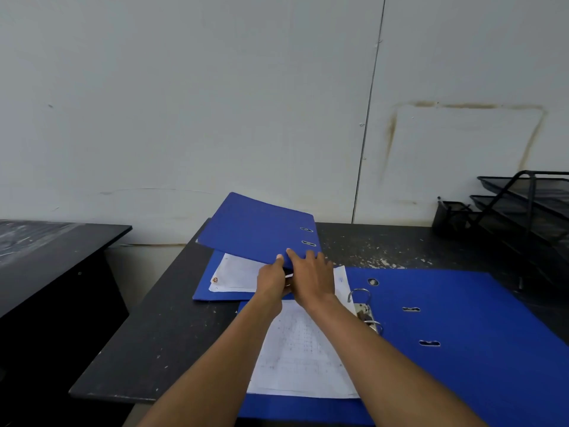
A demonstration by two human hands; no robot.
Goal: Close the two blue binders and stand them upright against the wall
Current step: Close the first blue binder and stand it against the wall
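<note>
Head view of a dark, paint-flecked surface (172,328) set against a pale wall (215,103). Two blue lever-arch binders lie on it. The far binder (255,229) sits close to the wall; its front cover is raised partway over the filed sheets (237,274), hinged along its right side, where two slots show near the spine. The left hand (271,280) and right hand (312,275) meet at the cover's near edge. The left pinches that edge with the thumb on top; the right lies over the corner with fingers curled onto the blue board. Both forearms reach across the near binder (462,334), so the grip falls at the cover's closest reachable point.

The near binder lies fully open and flat. Its printed pages (301,359) rest on the left half, its metal ring mechanism (365,312) stands exposed, and the right cover is spread toward the surface edge. It overlaps the lower corner of the far binder.

Judged step: lowering the far cover to shut the first binder. Neither binder is yet upright. The strip of surface along the wall behind the far binder appears free for standing them. A black wire-mesh tray stack (523,208) occupies the right rear corner, and a separate dark desk (55,251) stands at left.
</note>
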